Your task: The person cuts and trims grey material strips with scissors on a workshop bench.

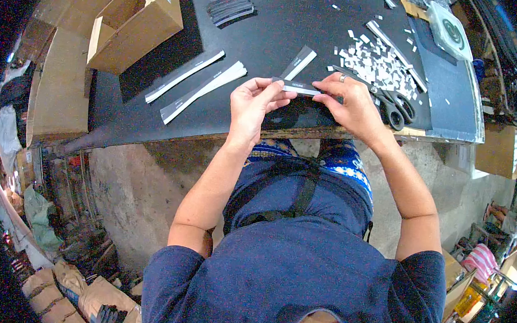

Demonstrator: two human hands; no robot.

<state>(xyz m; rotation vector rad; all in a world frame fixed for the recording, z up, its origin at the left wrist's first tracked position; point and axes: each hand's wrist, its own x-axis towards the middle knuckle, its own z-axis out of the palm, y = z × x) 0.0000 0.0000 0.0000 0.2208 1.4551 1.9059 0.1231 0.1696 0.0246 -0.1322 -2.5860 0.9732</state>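
Note:
A short black and white strip (300, 88) is stretched level between my hands above the table's near edge. My left hand (254, 105) pinches its left end between thumb and fingers. Its right end is between the thumb and fingertips of my right hand (348, 103), which wears a ring. Just behind the strip lies another black and white strip (300, 62), slanted. To the left are two groups of longer white-and-black strips (185, 77) (206, 91). Black-handled scissors (396, 111) lie right of my right hand, beside a pile of small white cut pieces (377, 62).
An open cardboard box (142, 30) stands at the back left. A stack of dark strips (231, 5) lies at the back middle. Long strips (398, 54) border the pile. A clear plastic container (450, 32) is at the back right, and a carton (496, 149) is beyond the table's right end.

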